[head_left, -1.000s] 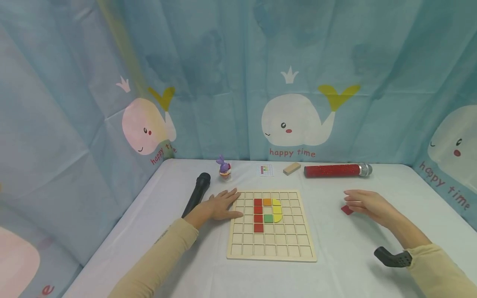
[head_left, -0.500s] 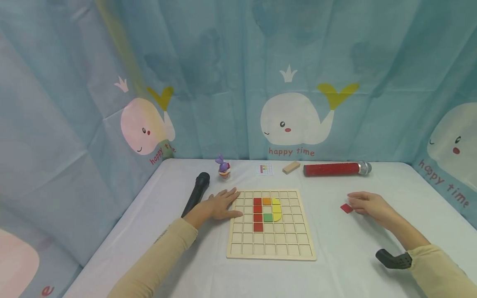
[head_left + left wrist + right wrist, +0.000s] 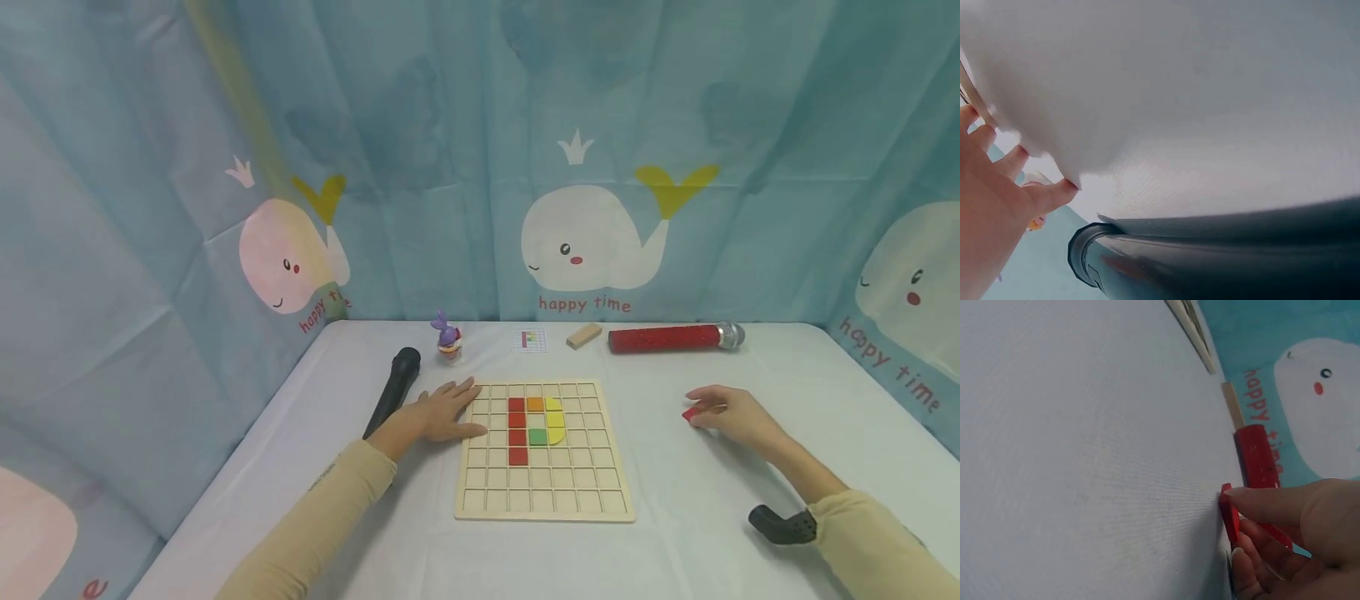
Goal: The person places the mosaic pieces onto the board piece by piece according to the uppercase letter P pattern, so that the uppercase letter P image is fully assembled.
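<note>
My left hand [image 3: 442, 414] lies with spread, straight fingers over the left edge of a wooden grid board [image 3: 501, 479]. On the board sit several red square tiles [image 3: 517, 437] in a column, an orange tile [image 3: 535, 404], a green tile [image 3: 537, 437] and yellow pieces [image 3: 554, 419], some with rounded edges. Right of the board, my right hand [image 3: 738, 414] pinches a loose red tile [image 3: 1229, 509] between thumb and fingers. In the right wrist view that tile stands tilted on edge, close to the white cloth.
A black microphone [image 3: 393, 392] lies left of the board. Along the back are a purple rabbit figurine [image 3: 449, 336], a small pattern card [image 3: 529, 339], a wooden block [image 3: 584, 336] and a red microphone [image 3: 663, 339]. A black device [image 3: 782, 526] is at my right wrist.
My right hand's thumb and fingers have closed on the loose red tile, which lay flat and is now tilted up. The left hand stays in place on the board.
</note>
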The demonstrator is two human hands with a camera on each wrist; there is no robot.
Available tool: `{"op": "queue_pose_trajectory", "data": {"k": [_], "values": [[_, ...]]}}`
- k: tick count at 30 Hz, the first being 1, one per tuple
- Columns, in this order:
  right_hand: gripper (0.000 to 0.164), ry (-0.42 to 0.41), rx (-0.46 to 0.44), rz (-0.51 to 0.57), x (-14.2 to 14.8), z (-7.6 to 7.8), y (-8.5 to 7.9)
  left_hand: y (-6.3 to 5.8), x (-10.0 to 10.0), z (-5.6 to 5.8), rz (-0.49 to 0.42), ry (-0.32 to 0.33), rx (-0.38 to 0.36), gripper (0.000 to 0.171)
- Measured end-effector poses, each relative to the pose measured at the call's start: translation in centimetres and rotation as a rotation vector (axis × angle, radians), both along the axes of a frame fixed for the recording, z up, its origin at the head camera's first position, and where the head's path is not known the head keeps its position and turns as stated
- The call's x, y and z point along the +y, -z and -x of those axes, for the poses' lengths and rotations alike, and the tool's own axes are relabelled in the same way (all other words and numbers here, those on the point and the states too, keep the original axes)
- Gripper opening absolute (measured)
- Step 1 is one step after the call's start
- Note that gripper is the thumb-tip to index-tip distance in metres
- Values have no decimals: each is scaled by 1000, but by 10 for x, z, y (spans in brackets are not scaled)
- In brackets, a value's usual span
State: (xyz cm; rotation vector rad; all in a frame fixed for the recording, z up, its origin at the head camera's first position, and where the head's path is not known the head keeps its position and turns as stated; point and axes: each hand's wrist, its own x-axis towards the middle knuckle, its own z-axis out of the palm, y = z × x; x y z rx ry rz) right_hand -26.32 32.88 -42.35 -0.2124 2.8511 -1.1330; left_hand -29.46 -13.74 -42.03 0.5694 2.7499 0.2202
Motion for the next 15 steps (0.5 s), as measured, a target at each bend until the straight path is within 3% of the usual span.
{"op": "queue_pose_trajectory", "data": {"k": [15], "values": [[47, -8, 54, -61, -2, 2, 2, 3, -1, 2, 2, 3, 12, 85]]}}
